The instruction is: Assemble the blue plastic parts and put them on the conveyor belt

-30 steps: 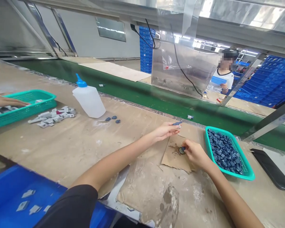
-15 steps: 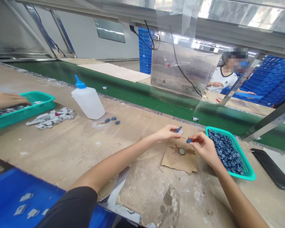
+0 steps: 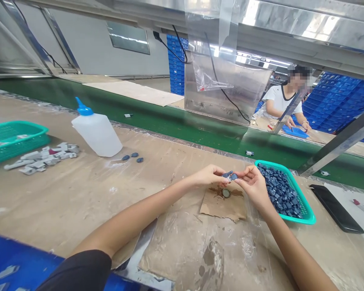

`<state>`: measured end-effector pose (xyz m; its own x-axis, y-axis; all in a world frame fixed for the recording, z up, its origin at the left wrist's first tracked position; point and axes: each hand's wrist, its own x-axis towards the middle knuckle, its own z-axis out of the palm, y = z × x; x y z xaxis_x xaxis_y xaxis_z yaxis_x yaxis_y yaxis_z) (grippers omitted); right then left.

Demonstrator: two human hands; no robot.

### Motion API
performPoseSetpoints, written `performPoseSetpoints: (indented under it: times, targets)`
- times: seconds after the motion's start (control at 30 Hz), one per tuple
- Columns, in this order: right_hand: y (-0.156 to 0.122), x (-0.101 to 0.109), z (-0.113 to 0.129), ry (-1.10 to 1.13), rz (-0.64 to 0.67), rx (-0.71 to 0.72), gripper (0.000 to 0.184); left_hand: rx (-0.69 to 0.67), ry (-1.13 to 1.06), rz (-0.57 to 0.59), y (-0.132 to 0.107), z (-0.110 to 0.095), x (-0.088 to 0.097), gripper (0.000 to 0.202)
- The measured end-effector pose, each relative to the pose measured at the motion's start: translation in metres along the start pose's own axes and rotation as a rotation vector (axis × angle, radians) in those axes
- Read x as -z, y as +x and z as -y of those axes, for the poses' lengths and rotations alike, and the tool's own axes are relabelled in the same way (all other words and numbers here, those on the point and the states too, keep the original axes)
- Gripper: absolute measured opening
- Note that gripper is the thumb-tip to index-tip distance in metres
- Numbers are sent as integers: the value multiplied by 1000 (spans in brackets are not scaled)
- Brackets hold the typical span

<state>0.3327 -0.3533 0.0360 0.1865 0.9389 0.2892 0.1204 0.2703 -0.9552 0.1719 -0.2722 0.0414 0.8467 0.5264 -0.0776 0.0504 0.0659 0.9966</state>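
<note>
Blue-and-white plastic part [image 3: 227, 175], pinched in the left hand [image 3: 212, 176], meets a dark-blue piece [image 3: 234, 176] gripped by the right hand [image 3: 255, 185], near the cardboard [image 3: 220, 210]; whether they are joined, I cannot tell. Many loose blue pieces [image 3: 280, 192] remain right of the cardboard.

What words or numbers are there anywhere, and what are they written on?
None can be read.
Tall stack of blue plastic crates: pale spots, too small to read.
Whitish plastic bottle with blue pointed cap: no writing visible.
Flat black rectangular object: no writing visible.
Small held dark-blue pieces: too small to tell.
</note>
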Motion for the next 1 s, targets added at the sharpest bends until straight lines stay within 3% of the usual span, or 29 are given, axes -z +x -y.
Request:
performPoseSetpoints:
  times: [0.27, 0.37, 0.5, 0.53, 0.67, 0.83, 1.0]
  targets:
    - [-9, -4, -5, -45, 4, 60, 25, -36, -38, -58, 1, 3, -12, 24]
    - [-11, -3, -2, -103, 62, 129, 26, -41, -15, -84, 0, 0, -15, 24]
    - [-11, -1, 6, -624, 106, 326, 60, -39, 71, -76, -3, -2, -17, 25]
    - [-11, -1, 8, -800, 102, 366, 59, -46, 76, -75, -4, -2, -18, 25]
    - [-13, -4, 10, -1297, 73, 489, 20, -32, 52, -104, -6, -2, -23, 24]
    - [-15, -4, 3, -1432, -11, 695, 20, -2, 60, -105, -9, -6, -32, 22]
    - [-19, 2, -1, -1413, -7, 754, 25, -20, 50, -101, -13, -9, -38, 23]
